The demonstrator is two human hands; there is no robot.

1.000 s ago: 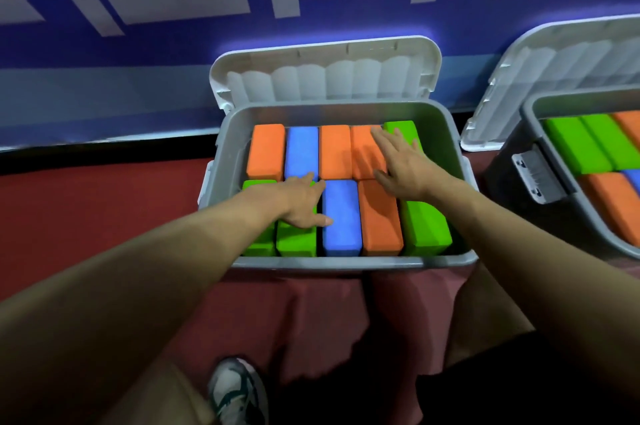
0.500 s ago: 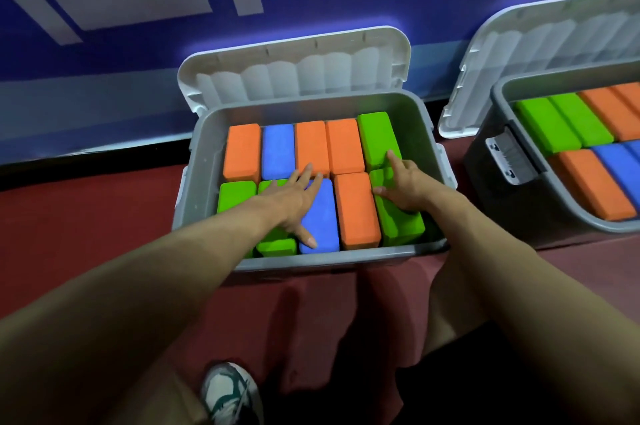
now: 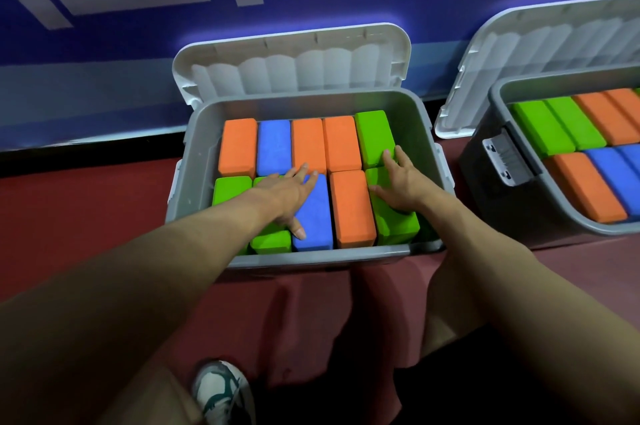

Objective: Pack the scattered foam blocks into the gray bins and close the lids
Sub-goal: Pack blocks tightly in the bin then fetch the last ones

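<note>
1. A second gray bin (image 3: 519, 189) stands just to the right of the one being packed, its lid (image 3: 540, 43) tipped back against the blue-and-white wall (image 3: 104, 43); green, orange and blue blocks fill it.
2. Both bins sit on a dark red floor (image 3: 69, 216), and a white-and-teal shoe (image 3: 221, 390) shows at the bottom edge.
3. The near gray bin (image 3: 420, 133) holds two rows of foam blocks, its white lid (image 3: 291, 57) standing open behind it (nothing lies between the hands and the blocks).
4. Every block lies flat with its long axis running away from the person, toward the wall.
5. The left hand (image 3: 287, 196) rests palm down, fingers spread flat, across a green block (image 3: 272, 239) and the blue block (image 3: 317, 213).
6. The right hand (image 3: 401, 182) lies flat and open on the front green block (image 3: 396, 225), its fingertips reaching the rear green block (image 3: 374, 135).
7. An orange block (image 3: 351, 208) sits between the two hands.
</note>
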